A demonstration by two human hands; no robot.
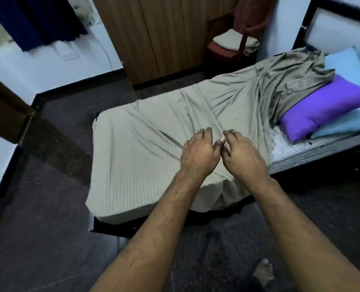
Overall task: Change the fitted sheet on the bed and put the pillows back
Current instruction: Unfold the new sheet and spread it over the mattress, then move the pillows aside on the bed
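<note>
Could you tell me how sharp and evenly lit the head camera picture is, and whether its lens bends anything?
Head view: soft overall, with motion blur smearing the dark curtain and the headboard; the left hand and right hand over the green sheet are fairly clear. Lighting is dim and flat, no glare, the floor nearly black. Wide-angle distortion tilts the wardrobe and walls.

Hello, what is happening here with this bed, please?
A person is putting a grey-green fitted sheet on a single bed. The left hand and right hand are side by side over the middle of the sheet, palms down, seemingly smoothing it. The sheet covers the foot end but lies bunched near the head, where the striped mattress is bare. A purple pillow and a light blue pillow lie at the head end.
</note>
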